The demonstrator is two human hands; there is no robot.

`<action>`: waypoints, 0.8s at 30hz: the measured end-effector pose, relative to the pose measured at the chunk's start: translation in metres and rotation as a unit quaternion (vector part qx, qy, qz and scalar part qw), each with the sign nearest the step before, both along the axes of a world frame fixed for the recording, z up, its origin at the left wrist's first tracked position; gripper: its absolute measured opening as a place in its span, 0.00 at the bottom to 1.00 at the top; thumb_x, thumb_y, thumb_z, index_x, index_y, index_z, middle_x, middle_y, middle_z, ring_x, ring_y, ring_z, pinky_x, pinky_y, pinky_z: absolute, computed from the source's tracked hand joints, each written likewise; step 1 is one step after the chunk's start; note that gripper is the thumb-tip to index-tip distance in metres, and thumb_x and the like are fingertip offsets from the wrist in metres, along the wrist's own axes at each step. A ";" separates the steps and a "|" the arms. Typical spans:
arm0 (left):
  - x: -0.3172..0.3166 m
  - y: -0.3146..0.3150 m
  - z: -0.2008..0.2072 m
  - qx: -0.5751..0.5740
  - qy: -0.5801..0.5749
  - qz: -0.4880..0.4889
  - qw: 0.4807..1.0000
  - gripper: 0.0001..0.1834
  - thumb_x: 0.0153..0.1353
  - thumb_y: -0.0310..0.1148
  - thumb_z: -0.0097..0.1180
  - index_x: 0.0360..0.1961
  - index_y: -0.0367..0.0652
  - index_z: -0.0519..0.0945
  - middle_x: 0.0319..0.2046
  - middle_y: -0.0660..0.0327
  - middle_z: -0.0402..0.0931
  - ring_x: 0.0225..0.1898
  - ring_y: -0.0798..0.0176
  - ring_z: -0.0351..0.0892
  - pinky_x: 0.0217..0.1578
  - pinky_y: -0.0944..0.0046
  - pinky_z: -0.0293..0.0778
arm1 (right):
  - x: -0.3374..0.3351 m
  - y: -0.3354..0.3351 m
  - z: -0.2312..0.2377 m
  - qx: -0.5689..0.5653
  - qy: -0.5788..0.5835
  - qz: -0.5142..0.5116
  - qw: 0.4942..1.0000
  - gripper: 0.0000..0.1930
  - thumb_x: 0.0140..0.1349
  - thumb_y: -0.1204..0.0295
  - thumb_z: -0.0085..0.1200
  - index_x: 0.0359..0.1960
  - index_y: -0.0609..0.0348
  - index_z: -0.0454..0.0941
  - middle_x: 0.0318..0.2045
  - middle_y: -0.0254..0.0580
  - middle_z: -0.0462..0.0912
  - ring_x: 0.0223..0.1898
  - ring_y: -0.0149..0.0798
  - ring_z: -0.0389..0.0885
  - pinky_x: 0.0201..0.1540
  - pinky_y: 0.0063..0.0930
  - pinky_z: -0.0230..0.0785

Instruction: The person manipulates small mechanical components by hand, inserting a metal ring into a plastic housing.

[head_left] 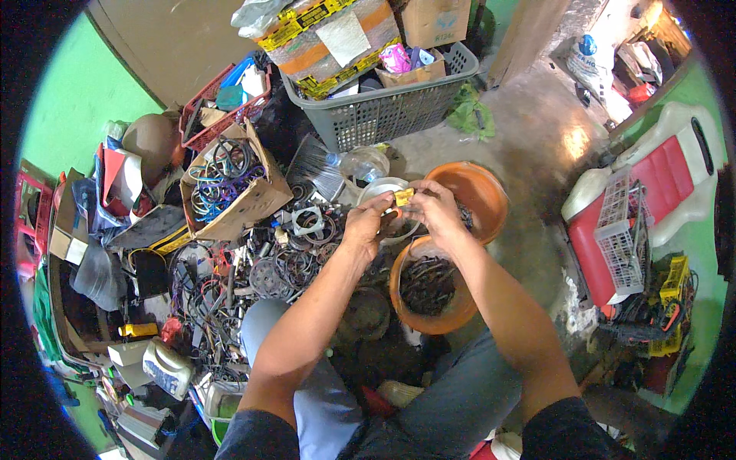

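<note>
Both my hands meet in front of me over the containers, with a small yellow piece [403, 198] between their fingertips. My left hand [366, 226] is closed on its left side, and my right hand [435, 211] pinches it from the right. What exactly the yellow piece is, I cannot make out. Beneath the hands stands a white tub [377, 187], partly hidden by them. Just right of it is an orange plastic basin [481, 184] with dark bits inside. Nearer to me, a second orange basin [438, 326] holds a heap of dark small parts.
A heap of cables and metal parts [270, 277] spreads to the left. Behind it sits a cardboard box of wires [264, 188]. A grey basket [383, 115] with packages stands at the back. On the right, a white wire basket [619, 230] rests against a red-and-white seat [665, 178].
</note>
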State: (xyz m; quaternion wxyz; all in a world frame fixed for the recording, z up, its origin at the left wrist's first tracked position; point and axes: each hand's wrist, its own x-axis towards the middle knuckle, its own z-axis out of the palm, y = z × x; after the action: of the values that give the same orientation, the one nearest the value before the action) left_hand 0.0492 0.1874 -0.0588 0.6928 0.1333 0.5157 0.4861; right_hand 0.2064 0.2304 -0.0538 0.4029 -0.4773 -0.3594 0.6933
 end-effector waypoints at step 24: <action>-0.153 -0.200 -0.058 -0.182 0.323 0.023 0.929 0.26 0.62 0.40 0.57 0.60 0.45 0.74 0.51 0.54 0.79 0.51 0.55 0.76 0.54 0.56 0.69 | -0.171 -0.107 -0.108 0.084 -0.343 0.330 0.875 0.11 0.51 0.77 0.58 0.37 0.57 0.85 0.27 0.48 0.86 0.27 0.40 0.87 0.32 0.34 0.78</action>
State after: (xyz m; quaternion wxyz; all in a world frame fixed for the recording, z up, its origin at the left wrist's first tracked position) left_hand -0.1041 -0.0126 -0.1168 0.4898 0.1425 0.7940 0.3307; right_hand 0.0355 0.1234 -0.1616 0.0408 -0.5033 -0.6687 0.5458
